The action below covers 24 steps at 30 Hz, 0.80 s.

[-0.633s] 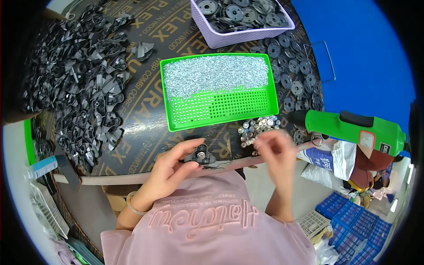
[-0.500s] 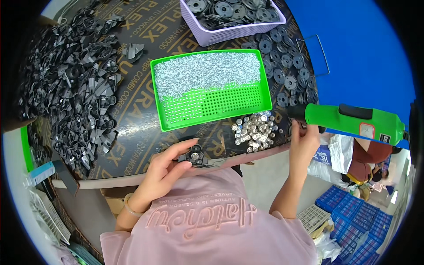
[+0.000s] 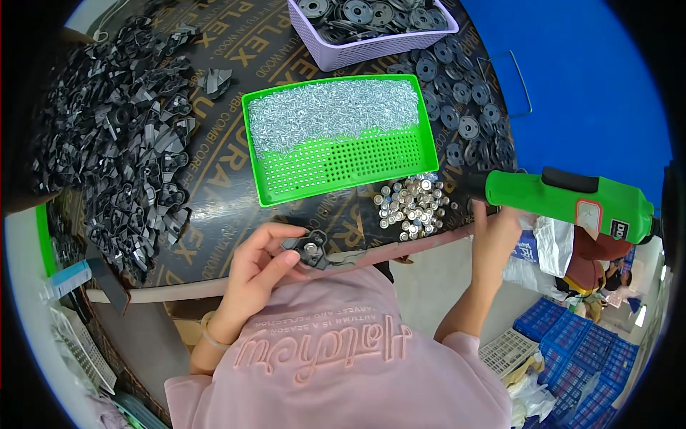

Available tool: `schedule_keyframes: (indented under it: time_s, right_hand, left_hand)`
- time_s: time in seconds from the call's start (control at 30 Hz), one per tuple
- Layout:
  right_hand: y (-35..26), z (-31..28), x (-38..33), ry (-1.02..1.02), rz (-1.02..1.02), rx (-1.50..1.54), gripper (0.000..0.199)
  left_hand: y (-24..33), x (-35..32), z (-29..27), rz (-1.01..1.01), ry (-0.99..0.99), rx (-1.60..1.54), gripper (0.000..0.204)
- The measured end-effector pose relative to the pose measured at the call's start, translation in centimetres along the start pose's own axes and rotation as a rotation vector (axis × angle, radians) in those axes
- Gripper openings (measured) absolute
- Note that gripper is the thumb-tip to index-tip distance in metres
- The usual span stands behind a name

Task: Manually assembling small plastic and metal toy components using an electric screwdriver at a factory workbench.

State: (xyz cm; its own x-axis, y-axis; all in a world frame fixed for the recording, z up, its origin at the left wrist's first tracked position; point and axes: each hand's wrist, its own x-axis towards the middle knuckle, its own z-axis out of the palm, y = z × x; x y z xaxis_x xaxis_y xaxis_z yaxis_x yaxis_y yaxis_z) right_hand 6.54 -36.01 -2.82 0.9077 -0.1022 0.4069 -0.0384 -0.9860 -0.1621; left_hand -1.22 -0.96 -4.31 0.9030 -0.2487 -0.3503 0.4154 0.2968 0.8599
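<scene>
My left hand (image 3: 261, 264) pinches a black plastic bracket (image 3: 315, 258) between thumb and fingers at the table's near edge. A round silvery metal piece (image 3: 311, 249) sits in the middle of that bracket. My right hand (image 3: 495, 232) is raised at the right edge of the table, just below the nose of a green electric screwdriver (image 3: 543, 196). The tool covers its fingertips, so whether they grip anything cannot be seen. Left of that hand lies a heap of small silvery metal pieces (image 3: 411, 207). Beyond it is a green perforated tray (image 3: 300, 187) with many small screws (image 3: 332, 107).
Black plastic parts (image 3: 136, 143) are heaped on the left. Black discs (image 3: 468, 127) lie loose at the right, and more fill a lilac basket (image 3: 379, 50) at the far side. Blue crates (image 3: 572, 343) stand on the floor at right. A phone-like dark slab (image 3: 107, 286) lies at the left edge.
The bracket in my left hand has tilted and shifted slightly left. The screwdriver's nose has dipped a little and come left, covering more of my right hand's fingers.
</scene>
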Motion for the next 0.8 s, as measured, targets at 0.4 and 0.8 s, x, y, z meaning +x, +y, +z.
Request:
schedule_keyframes:
  time_s: [0.4,0.8]
  right_hand:
    - [-6.3,-3.7,-2.3,-0.722,-0.216,0.930,0.053]
    - [-8.8,1.3,-2.9,-1.238,0.342,2.096,0.073]
  left_hand:
    - [0.5,0.2,0.1,-0.056,-0.009,-0.173,0.031]
    - [1.2,-0.5,-0.2,-0.097,-0.013,-0.183,0.043]
